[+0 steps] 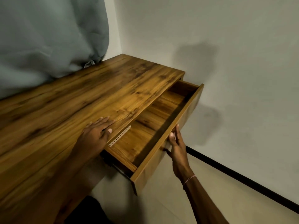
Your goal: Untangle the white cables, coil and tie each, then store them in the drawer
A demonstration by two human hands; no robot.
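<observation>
The wooden drawer (161,147) under the desk top stands pulled out. Its visible inside holds only a white perforated strip (120,137) lying along the desk edge. No white cables are in view. My left hand (95,133) rests flat on the desk top (80,97) at its front edge, fingers straight. My right hand (175,146) touches the drawer's front panel, with the thumb on the top rim and the straight fingers against the outer face.
A grey-green curtain (48,38) hangs over the desk's back left. White walls (226,62) close in at the back and right. A black skirting line (242,177) runs along the pale floor.
</observation>
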